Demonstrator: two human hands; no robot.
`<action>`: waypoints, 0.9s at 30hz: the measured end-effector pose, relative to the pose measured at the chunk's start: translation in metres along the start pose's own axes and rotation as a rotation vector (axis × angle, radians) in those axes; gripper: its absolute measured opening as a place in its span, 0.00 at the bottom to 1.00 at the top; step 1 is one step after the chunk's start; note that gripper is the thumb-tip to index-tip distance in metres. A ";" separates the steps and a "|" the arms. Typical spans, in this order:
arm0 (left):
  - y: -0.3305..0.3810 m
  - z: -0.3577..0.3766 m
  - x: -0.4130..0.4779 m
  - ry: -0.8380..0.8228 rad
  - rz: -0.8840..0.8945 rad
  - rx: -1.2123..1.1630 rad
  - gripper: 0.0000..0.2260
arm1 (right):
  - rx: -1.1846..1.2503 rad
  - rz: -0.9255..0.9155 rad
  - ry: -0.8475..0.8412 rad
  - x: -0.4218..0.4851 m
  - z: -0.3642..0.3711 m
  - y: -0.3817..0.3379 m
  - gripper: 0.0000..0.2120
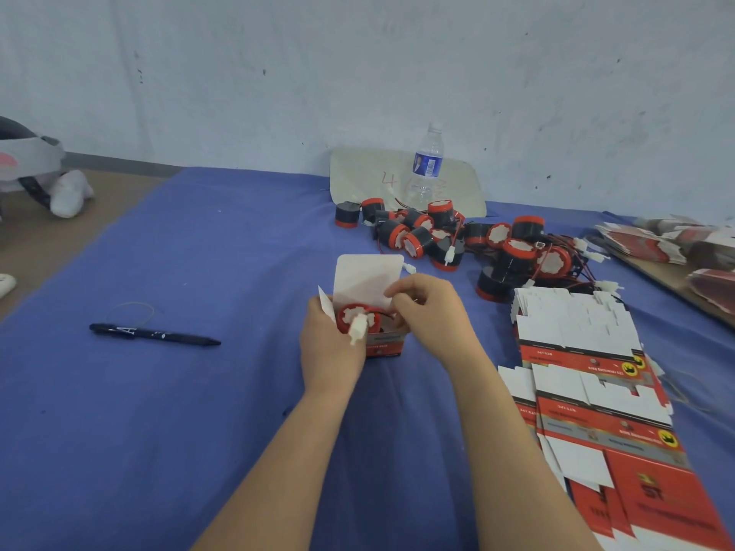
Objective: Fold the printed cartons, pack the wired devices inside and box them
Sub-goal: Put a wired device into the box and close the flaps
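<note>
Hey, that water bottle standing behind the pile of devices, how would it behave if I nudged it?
The water bottle stands tall and narrow, so it would probably tip easily. It looks nearly empty, so likely light. On its side, its round body would probably roll across the blue cloth.

Even, soft light; faint shadows; wide-angle edge distortion; slight overall blur.

Left of the carton (pixel 387 347) you pass freely to the pen (pixel 155 334); devices (pixel 457 236) crowd behind it, perhaps trailing wires, flat cartons (pixel 576 340) right.
</note>
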State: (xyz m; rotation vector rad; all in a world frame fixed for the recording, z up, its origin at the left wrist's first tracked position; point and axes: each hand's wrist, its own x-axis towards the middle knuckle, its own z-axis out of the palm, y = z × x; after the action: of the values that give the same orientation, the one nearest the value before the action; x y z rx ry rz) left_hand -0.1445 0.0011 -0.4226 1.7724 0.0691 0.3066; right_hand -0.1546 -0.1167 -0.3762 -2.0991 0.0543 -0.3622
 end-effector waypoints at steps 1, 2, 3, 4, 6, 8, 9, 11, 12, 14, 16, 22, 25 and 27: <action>0.000 0.000 0.000 0.004 0.006 0.001 0.11 | -0.041 -0.025 -0.015 -0.002 0.001 -0.002 0.11; 0.000 0.000 0.000 0.013 -0.002 -0.010 0.10 | -0.054 -0.052 -0.033 -0.004 0.002 -0.004 0.11; 0.000 0.000 0.000 0.021 -0.013 -0.019 0.09 | -0.046 -0.080 -0.062 -0.006 0.004 -0.007 0.09; 0.000 0.000 0.000 0.021 -0.014 -0.025 0.09 | -0.040 -0.108 -0.107 -0.008 0.005 -0.009 0.07; -0.002 0.000 -0.001 0.006 0.006 -0.042 0.07 | -0.058 -0.149 -0.219 -0.012 0.005 -0.015 0.06; -0.002 0.000 -0.001 -0.005 0.020 -0.066 0.07 | -0.088 -0.175 -0.317 -0.014 0.003 -0.020 0.08; -0.002 0.000 -0.002 -0.009 0.018 -0.072 0.07 | -0.119 -0.184 -0.343 -0.015 0.001 -0.021 0.10; -0.003 0.000 -0.001 -0.017 0.008 -0.068 0.07 | -0.223 -0.221 -0.359 -0.015 -0.001 -0.024 0.11; -0.003 0.000 -0.001 -0.019 0.005 -0.059 0.07 | -0.274 -0.251 -0.365 -0.015 -0.001 -0.025 0.11; -0.003 0.001 0.001 -0.026 0.003 -0.029 0.06 | -0.324 -0.284 -0.372 -0.015 0.001 -0.027 0.11; -0.003 0.001 0.002 -0.021 -0.003 -0.007 0.05 | -0.335 -0.294 -0.357 -0.015 0.001 -0.027 0.10; 0.002 0.000 -0.001 0.010 -0.030 0.013 0.07 | -0.129 -0.147 -0.071 -0.012 -0.007 -0.024 0.07; 0.002 -0.001 -0.002 0.016 -0.021 0.015 0.08 | 0.185 0.037 0.036 -0.010 -0.010 -0.021 0.16; 0.003 -0.001 -0.003 0.015 -0.028 0.015 0.08 | 0.371 0.133 0.073 -0.009 -0.012 -0.020 0.12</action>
State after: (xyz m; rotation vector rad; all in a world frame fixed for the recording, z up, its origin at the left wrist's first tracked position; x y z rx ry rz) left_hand -0.1477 0.0008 -0.4200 1.7825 0.1072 0.3001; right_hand -0.1681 -0.1145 -0.3559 -1.7057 0.1572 -0.3399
